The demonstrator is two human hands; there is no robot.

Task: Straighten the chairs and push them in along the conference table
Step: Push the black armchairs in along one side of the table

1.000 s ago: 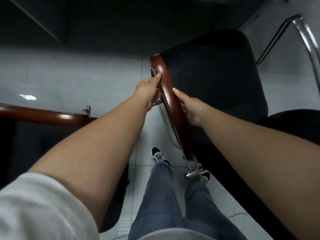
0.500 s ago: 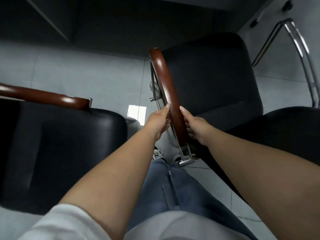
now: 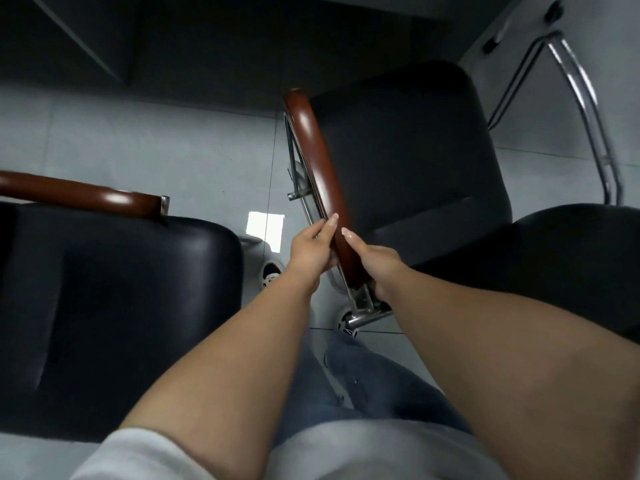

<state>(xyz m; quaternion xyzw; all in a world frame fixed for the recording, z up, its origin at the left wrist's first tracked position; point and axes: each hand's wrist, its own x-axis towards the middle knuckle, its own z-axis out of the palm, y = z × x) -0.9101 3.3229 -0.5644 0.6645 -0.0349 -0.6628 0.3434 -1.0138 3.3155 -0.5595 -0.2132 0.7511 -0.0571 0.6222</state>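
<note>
**A:** Start from your hands. What have you got?

**B:** Your left hand (image 3: 313, 249) and right hand (image 3: 375, 263) are both closed around the near end of the brown wooden armrest (image 3: 320, 168), one on each side of it, thumbs laid along the top. They almost touch across the wood.

**A:** Why grip there with both hands?

**B:** Most likely for steering. You stand in the gap between two chairs, so the armrest is the handiest solid part within reach, and squeezing it from both sides lets you swing or shove the chair (image 3: 408, 161) without the wood slipping (a guess from the pose).

**A:** Which way does the armrest run?

**B:** Its long axis goes from your hands away and slightly left, toward the dark table (image 3: 214, 46) at the top of the view. The near end sits over the chrome bracket (image 3: 363, 311) by your shoes; the far end reaches almost to the table's edge.

**A:** And the chair itself?

**B:** Its black seat lies right of the armrest, front edge near the table, backrest at the right. It looks angled rather than square, so it probably wants straightening.

**A:** Anything beside it?

**B:** A second chair (image 3: 114, 299) on your left, its own armrest (image 3: 83, 194) running crosswise, well apart across bare tile floor (image 3: 138, 157).
</note>
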